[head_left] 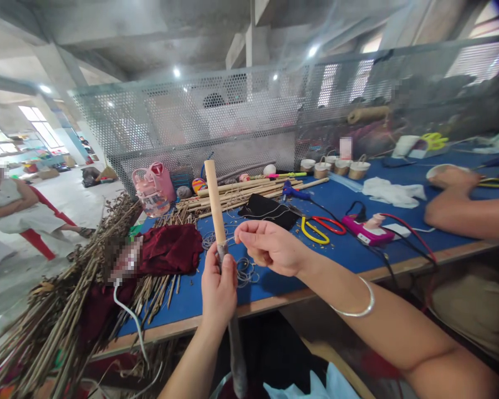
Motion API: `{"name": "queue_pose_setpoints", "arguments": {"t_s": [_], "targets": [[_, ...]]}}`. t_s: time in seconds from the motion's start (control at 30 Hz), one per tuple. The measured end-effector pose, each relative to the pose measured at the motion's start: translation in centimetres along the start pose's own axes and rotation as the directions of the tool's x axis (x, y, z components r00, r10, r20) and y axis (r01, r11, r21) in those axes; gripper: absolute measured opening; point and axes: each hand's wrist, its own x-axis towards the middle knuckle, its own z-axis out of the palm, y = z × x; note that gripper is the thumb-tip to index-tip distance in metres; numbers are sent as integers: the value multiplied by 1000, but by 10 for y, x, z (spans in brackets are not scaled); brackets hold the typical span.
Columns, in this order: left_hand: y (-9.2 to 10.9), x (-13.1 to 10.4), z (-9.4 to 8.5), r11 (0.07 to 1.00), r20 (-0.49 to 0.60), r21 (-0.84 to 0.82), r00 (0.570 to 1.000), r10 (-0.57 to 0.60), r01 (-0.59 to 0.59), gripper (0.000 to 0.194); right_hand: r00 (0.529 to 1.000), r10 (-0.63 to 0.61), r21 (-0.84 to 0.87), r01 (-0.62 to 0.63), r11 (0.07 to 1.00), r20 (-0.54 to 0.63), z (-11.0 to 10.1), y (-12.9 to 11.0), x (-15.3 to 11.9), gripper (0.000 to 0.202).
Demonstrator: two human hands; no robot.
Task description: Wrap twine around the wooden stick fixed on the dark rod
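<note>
My left hand (219, 282) is wrapped round a long upright stick (214, 202), pale and bare at the top and grey from the hand downward. Just right of the stick, my right hand (272, 246) has its fingers pinched together on a thin grey cord (229, 239), which runs toward the stick at the join of pale and grey. Loose coils of grey cord (247, 272) lie on the blue table behind and below my hands. Yellow-handled scissors (315, 230) rest to the right of my right hand.
Dark red cloth (170, 249) and bundled dry stalks (66, 299) lie left. A glue gun (295, 192), a purple power strip (368, 230) and a white glove (395, 192) are right. Another person's arm (469, 213) rests at the far right. Mesh panels (183, 122) stand behind.
</note>
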Motion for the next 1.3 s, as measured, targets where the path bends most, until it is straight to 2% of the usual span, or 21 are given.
{"name": "queue_pose_setpoints", "arguments": {"t_s": [0.17, 0.3, 0.43, 0.57, 0.7, 0.83, 0.9, 1.0, 1.07, 1.1, 1.17, 1.2, 1.23, 1.27, 1.3], "targets": [[-1, 4, -3, 998, 10, -52, 1000, -27, 27, 34, 999, -24, -92, 22, 996, -22, 0, 4, -3, 18], [2, 5, -8, 993, 35, -99, 998, -54, 58, 32, 987, -68, -270, 27, 963, -145, -14, 9, -4, 18], [7, 0, -14, 968, 160, -216, 983, -90, 124, 23, 976, -132, -534, 20, 845, -173, -28, 13, -5, 22], [7, -3, -16, 930, 274, -329, 959, -73, 164, 16, 982, -132, -627, 20, 778, -133, -31, 15, -2, 24], [3, 0, -17, 910, 282, -378, 957, -61, 169, 17, 995, -65, -575, 7, 818, -79, -36, 23, 8, 24], [4, 2, -18, 904, 228, -372, 964, -133, 213, 18, 992, 42, -352, -81, 932, -117, -45, 35, 13, 22], [7, 0, -18, 881, 272, -408, 953, -134, 240, 16, 987, 102, -207, -127, 970, -126, -45, 40, 12, 21], [12, -6, -16, 838, 408, -448, 905, -119, 312, 20, 980, 184, -36, -187, 982, -74, -36, 47, 10, 17], [15, -10, -15, 834, 464, -440, 880, -105, 331, 24, 971, 228, 26, -227, 974, -71, -29, 52, 10, 17], [16, -12, -15, 844, 471, -428, 877, -97, 324, 24, 967, 230, 23, -229, 973, -107, -28, 54, 10, 18], [17, -14, -14, 872, 456, -397, 886, -83, 286, 24, 954, 130, -111, -166, 980, -270, -29, 55, 12, 22], [18, -15, -15, 888, 440, -378, 895, -76, 262, 23, 933, 13, -249, -110, 962, -360, -31, 54, 12, 24], [18, -15, -15, 903, 422, -359, 904, -70, 237, 22, 895, -143, -416, -52, 908, -423, -34, 52, 13, 25], [18, -14, -15, 917, 403, -338, 913, -62, 211, 21, 843, -310, -578, -2, 816, -440, -37, 49, 12, 25], [19, -14, -15, 931, 384, -314, 922, -55, 186, 21, 799, -445, -702, 41, 711, -405, -38, 45, 11, 21]]}}
